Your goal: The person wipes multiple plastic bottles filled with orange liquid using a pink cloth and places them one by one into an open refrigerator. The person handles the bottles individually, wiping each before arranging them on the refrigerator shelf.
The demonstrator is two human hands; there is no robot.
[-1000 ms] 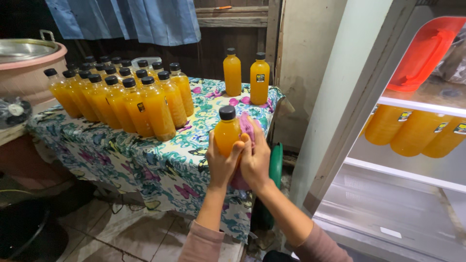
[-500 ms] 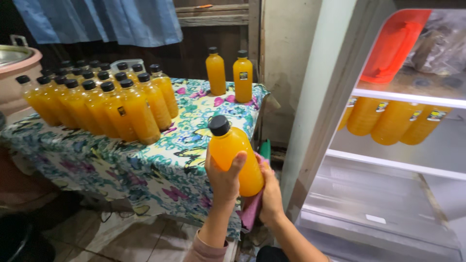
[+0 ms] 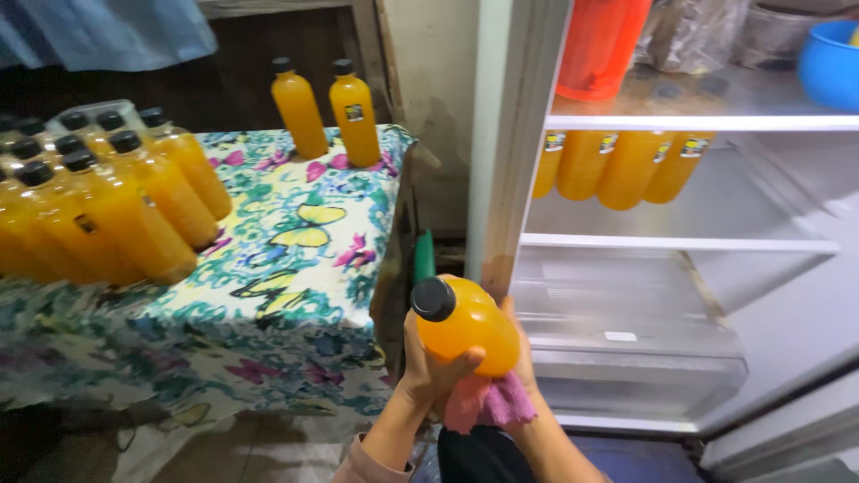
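Note:
Both my hands hold one bottle of orange juice [image 3: 465, 322] with a black cap, tilted toward the camera, just in front of the open fridge. My left hand [image 3: 429, 367] grips it from below on the left. My right hand [image 3: 519, 358] cups it from the right with a pink cloth [image 3: 488, 402] bunched under the bottle. Several more orange bottles [image 3: 617, 165] stand on the fridge's middle shelf [image 3: 680, 241]. A crowd of the same bottles [image 3: 107, 206] stands on the flowered tablecloth [image 3: 295, 259] at the left, and two bottles [image 3: 327, 107] stand apart at its back.
The fridge door frame [image 3: 510, 143] rises just above the bottle. An orange container [image 3: 599, 45] and a blue bowl [image 3: 828, 54] sit on the top shelf. A clear drawer [image 3: 626, 340] fills the bottom of the fridge. A green object [image 3: 423, 259] leans between table and fridge.
The bottle has travelled from the table's edge rightward and down to the fridge opening, both hands moving with it. My view has swung right, showing more of the fridge.

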